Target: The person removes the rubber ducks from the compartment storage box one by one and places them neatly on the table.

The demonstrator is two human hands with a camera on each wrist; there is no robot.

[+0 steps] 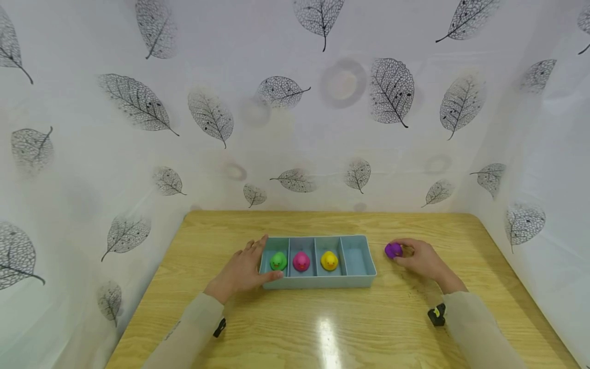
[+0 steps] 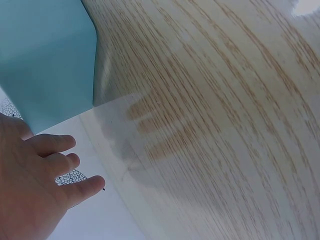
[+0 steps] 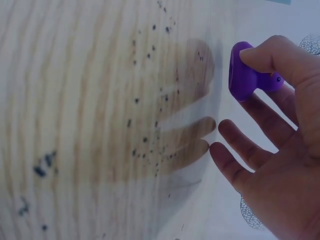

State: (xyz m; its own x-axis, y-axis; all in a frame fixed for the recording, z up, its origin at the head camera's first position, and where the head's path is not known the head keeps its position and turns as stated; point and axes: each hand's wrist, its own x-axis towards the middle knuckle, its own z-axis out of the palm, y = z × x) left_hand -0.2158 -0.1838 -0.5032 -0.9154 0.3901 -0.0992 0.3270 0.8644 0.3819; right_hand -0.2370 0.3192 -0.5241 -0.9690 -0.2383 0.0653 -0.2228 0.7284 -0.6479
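A light blue tray [image 1: 318, 282] with several compartments in a row sits on the table. In its three left compartments are a green rubber duck [image 1: 278, 261], a pink rubber duck [image 1: 301, 261] and a yellow rubber duck [image 1: 329, 261]; the rightmost holds nothing. My left hand [image 1: 246, 269] rests against the tray's left end, thumb across the front corner; the left wrist view shows its outer fingers spread. Right of the tray, my right hand [image 1: 421, 259] pinches a purple rubber duck [image 3: 243, 72] between thumb and fingers. In the right wrist view its other fingers stay extended.
The wooden table [image 1: 276, 328] has a bright glare spot near the front. Behind and at the sides hangs a white sheet [image 1: 286, 138] printed with dark leaves. Small dark specks [image 3: 145, 140] mark the tabletop near my right hand.
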